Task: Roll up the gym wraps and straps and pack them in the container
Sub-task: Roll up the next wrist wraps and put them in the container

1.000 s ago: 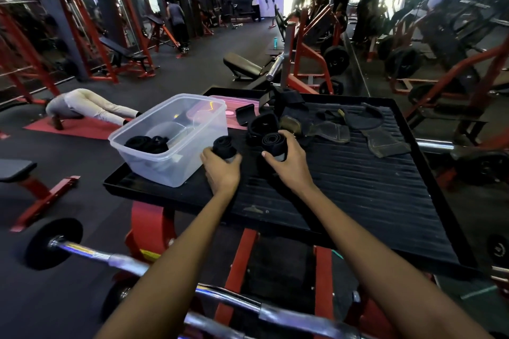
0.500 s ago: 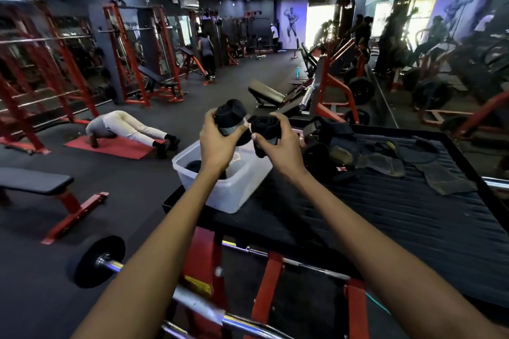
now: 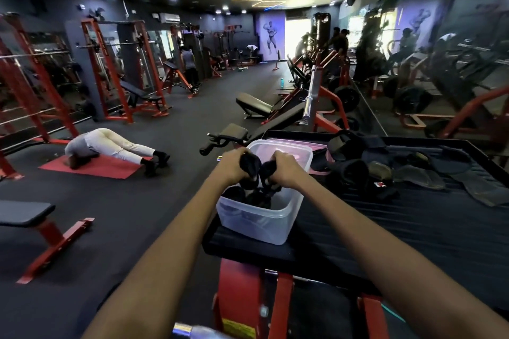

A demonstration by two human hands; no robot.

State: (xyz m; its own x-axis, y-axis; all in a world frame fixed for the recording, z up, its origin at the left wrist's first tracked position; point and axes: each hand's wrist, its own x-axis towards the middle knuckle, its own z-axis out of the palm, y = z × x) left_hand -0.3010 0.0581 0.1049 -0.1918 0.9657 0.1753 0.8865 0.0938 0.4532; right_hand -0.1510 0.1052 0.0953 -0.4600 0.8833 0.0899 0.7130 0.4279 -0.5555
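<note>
1. The clear plastic container [image 3: 264,224] sits on the near-left corner of the black ribbed worktop [image 3: 413,228], and everything below is placed from it.
2. The left hand [image 3: 230,164] is over the container's open top, toward its left side, with its fingers curled round a black rolled wrap [image 3: 249,166].
3. The right hand [image 3: 286,168] is over the same opening, just right of the left hand, with its fingers closed round a second black roll [image 3: 268,170].
4. The two rolls touch or nearly touch each other between the hands, above the container's inside.
5. Inside the container, at its near-left end below the hands, lie more dark rolled wraps [image 3: 242,195]; how many there are cannot be told.
6. Behind the container, touching or just beside its far-right edge, lies a pink lid [image 3: 321,158].
7. To the right of the container, on the worktop, is a loose heap of black straps and pads [image 3: 385,168], not rolled.
8. Well to the left of the container, on the gym floor, a person [image 3: 110,146] lies stretched over a red mat [image 3: 91,168].
</note>
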